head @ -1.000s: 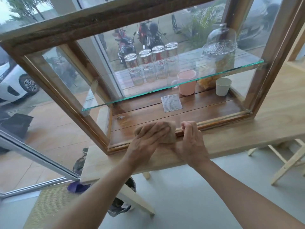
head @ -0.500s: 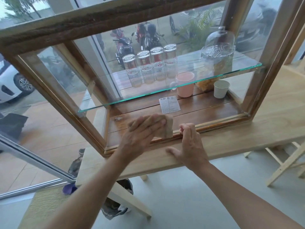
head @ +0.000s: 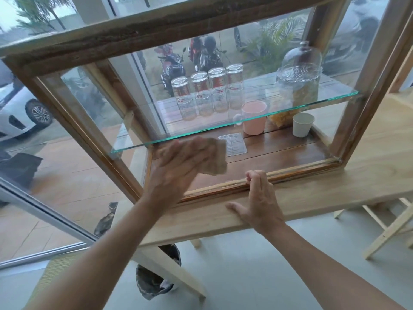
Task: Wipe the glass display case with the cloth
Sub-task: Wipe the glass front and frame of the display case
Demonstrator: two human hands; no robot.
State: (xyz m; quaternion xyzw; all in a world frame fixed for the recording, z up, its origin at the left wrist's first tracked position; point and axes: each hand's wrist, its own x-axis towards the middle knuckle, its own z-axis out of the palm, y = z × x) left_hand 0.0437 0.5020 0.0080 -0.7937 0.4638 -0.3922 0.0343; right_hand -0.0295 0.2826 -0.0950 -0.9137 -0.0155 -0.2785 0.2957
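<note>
A wood-framed glass display case (head: 371,90) stands on a pale wooden table (head: 368,175). My left hand (head: 181,162) presses a folded tan cloth (head: 215,156) flat against the lower left of the front glass, fingers spread and blurred by motion. The cloth shows past my fingertips, just under the glass shelf (head: 279,113). My right hand (head: 260,202) rests on the table in front of the case, its fingertips curled against the bottom wooden rail and its thumb stretched left along the table.
On the glass shelf stand several upturned glasses (head: 207,95) and a lidded glass jar (head: 298,74). Below sit a pink mug (head: 254,118), a white paper cup (head: 302,125) and a printed card (head: 234,145). A dark bag (head: 156,280) lies under the table.
My left hand has slid the cloth up the front glass, from the bottom rail to just under the shelf. My right hand let go of the cloth and settled on the table edge.
</note>
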